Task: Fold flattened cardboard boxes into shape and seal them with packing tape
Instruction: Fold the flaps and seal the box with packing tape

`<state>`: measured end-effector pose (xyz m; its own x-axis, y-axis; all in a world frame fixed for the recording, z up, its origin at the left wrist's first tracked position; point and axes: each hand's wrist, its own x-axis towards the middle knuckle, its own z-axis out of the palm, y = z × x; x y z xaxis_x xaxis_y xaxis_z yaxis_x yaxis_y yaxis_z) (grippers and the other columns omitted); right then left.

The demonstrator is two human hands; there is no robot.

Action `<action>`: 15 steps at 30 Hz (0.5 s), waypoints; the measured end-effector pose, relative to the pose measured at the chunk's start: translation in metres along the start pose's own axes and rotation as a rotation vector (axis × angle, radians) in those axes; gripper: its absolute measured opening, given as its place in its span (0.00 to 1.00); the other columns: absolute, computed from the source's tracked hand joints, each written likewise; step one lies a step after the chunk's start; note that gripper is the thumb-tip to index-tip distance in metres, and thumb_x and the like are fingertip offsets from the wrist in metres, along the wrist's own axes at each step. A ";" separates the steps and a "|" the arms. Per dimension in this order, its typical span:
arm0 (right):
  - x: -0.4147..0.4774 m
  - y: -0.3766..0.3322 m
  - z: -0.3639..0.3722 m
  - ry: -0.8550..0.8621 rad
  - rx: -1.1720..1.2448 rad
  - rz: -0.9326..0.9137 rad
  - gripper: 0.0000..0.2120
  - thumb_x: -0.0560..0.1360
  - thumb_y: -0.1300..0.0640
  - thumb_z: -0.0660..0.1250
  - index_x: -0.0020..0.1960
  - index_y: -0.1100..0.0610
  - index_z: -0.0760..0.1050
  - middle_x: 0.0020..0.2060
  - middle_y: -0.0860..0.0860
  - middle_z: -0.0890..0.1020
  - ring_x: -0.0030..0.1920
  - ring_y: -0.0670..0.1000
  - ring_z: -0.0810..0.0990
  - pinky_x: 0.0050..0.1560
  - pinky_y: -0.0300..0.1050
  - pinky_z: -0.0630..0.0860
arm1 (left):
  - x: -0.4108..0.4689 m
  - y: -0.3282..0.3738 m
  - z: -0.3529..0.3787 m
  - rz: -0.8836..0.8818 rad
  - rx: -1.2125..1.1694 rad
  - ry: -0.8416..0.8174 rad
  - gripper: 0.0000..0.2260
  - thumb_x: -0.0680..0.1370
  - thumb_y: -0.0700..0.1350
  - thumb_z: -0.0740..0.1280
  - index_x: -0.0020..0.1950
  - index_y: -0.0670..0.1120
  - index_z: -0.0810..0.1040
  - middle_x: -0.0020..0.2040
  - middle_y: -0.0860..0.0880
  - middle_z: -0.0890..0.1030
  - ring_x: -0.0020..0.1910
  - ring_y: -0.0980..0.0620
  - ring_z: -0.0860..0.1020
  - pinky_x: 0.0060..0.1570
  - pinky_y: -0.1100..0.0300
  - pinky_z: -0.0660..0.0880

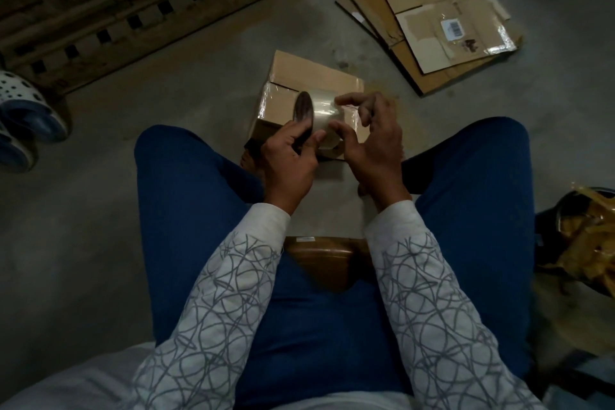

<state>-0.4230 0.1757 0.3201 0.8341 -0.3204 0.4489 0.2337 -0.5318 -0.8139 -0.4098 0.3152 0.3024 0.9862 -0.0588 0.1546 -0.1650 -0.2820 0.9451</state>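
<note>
1. Concrete floor: work surface. The person sits over it with the work between the knees.
2. Wooden pallet: upper left, well apart from the work.
3. Flattened cardboard boxes: a loose stack at upper right, not yet folded. Judged as remaining stock.
4. Folded box: on the floor between the feet, directly beyond the hands. The top flaps are closed and clear tape shows along the near left edge. Contents cannot be seen.
5. Dark container: at the right edge. It holds crumpled brown scraps.
6. Tape roll: clear packing tape, held on edge above the folded box.
7. Left hand: fingers curled round the lower rim of the roll, supporting it.
8. Right hand: thumb and forefinger bent inward, pinching the film on the roll's outer face.

Step in hand, as judged: freeing the tape end for sealing. Next move calls for peeling a strip, keeping it flat, and laying it along the flap seam.
</note>
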 end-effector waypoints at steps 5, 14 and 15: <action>0.000 0.005 0.003 0.054 -0.055 -0.063 0.14 0.76 0.61 0.73 0.43 0.45 0.72 0.45 0.58 0.83 0.46 0.54 0.82 0.46 0.43 0.79 | 0.000 0.004 -0.003 -0.071 -0.086 -0.040 0.12 0.78 0.39 0.72 0.61 0.47 0.81 0.57 0.45 0.84 0.58 0.52 0.82 0.60 0.51 0.80; -0.003 0.002 0.007 0.127 -0.051 -0.072 0.09 0.75 0.67 0.72 0.41 0.57 0.74 0.40 0.59 0.83 0.41 0.57 0.83 0.39 0.54 0.79 | -0.003 0.001 0.004 0.157 0.140 0.035 0.07 0.77 0.40 0.72 0.52 0.37 0.84 0.47 0.43 0.84 0.45 0.51 0.82 0.47 0.60 0.80; -0.003 0.001 0.008 0.137 -0.043 -0.060 0.11 0.75 0.67 0.72 0.41 0.55 0.73 0.40 0.59 0.83 0.41 0.58 0.83 0.39 0.54 0.78 | -0.004 0.001 0.005 0.186 0.171 0.063 0.07 0.77 0.39 0.73 0.50 0.36 0.85 0.45 0.43 0.84 0.44 0.51 0.81 0.46 0.60 0.79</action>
<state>-0.4208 0.1821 0.3146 0.7428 -0.3891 0.5448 0.2573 -0.5853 -0.7689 -0.4140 0.3100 0.3014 0.9365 -0.0670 0.3442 -0.3384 -0.4299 0.8370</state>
